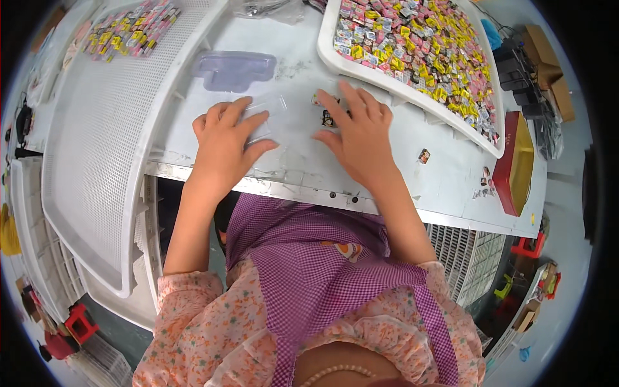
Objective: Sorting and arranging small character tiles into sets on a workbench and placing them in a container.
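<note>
My left hand [225, 138] has its fingers spread, with the fingertips at the edge of a clear plastic tray [269, 111] lying on the table. I cannot tell whether it grips the tray. My right hand [362, 132] is open too, thumb and fingers apart around a few small dark printed pieces [327, 118] on the tabletop. Part of these pieces is hidden by the fingers. Behind my left hand lies a bluish clear plastic blister tray [233, 69] with a stepped outline.
A white tray [327, 51] heaped with small pink, yellow and white blocks stands far right. At left, a perforated white tray [97, 168] holds colourful blocks [132, 29]. A red-and-gold box [512, 164] sits near the right edge; a loose small piece [423, 155] lies nearer.
</note>
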Demonstrator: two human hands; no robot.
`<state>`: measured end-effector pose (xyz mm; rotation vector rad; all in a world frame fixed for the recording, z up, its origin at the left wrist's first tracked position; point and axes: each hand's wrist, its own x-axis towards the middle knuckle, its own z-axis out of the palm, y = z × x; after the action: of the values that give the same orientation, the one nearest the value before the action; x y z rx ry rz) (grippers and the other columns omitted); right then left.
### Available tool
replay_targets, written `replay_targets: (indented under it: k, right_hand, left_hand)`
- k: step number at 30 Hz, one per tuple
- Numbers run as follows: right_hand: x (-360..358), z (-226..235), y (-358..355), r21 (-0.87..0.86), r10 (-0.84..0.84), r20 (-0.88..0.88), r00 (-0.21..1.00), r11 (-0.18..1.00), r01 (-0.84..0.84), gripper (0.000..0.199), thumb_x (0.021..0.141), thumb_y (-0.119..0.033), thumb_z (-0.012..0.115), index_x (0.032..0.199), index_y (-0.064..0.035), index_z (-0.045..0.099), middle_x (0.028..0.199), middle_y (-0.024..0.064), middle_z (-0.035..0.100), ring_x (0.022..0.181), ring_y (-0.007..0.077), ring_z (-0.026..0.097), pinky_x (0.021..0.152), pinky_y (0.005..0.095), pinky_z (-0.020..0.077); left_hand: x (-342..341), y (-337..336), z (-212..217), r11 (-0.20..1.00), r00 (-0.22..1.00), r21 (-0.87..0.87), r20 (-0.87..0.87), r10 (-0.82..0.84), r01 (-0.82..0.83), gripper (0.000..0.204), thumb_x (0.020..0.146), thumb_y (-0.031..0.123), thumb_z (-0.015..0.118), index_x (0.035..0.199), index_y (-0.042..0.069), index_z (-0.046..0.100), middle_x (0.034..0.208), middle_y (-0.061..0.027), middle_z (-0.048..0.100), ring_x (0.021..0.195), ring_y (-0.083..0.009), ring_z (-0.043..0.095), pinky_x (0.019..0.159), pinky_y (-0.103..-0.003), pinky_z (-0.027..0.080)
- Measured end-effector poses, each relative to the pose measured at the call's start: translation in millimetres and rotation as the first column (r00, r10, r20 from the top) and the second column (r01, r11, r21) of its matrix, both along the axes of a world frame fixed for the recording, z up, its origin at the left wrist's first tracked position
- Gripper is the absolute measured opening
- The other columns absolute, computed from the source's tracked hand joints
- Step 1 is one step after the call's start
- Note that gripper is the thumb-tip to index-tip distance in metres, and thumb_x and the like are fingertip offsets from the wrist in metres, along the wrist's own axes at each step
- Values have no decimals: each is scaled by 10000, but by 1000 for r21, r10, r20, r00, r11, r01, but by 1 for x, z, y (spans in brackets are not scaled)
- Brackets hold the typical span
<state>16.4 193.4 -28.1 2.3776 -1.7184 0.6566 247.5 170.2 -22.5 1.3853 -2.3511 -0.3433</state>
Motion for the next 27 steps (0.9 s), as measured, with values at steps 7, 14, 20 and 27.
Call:
replay_targets:
  k: [7,14,20,27]
  right_hand:
    - [-19,-14,-11,137,-73,-36,997,988,77,337,785,-256,658,1096,-152,582,1044,88,529,951,265,501,807,424,397]
    - [-34,-11,-3,201,-157,109,982,971,133,258,768,-222,674,967,-79,595,940,102,527,872,293,533,684,384,466]
    - [-62,-12,2,54,-99,82,992,994,95,273,759,-169,683,995,-60,599,962,111,553,895,310,533,791,396,440]
    - [-59,-8,9,142,-100,190,977,987,74,297,766,-41,633,1061,-34,590,1013,145,584,940,316,536,831,389,448]
  left_hand:
    - [1,8,-1,990,995,100,-29,-94,96,437,677,310,748,1072,150,653,1289,-51,512,1220,-275,387,1025,-494,167]
    - [-41,15,-8,973,973,74,-93,-211,218,536,666,296,754,1159,155,596,1323,-31,493,1254,-243,375,1042,-446,166]
    - [-62,0,-5,969,948,-51,-201,-246,241,365,760,230,685,1102,121,617,1224,-67,562,1155,-276,460,1008,-488,214]
    - [-96,-46,-11,927,916,-85,-143,-374,365,249,777,30,579,1015,61,646,1056,-75,621,943,-267,530,815,-343,442]
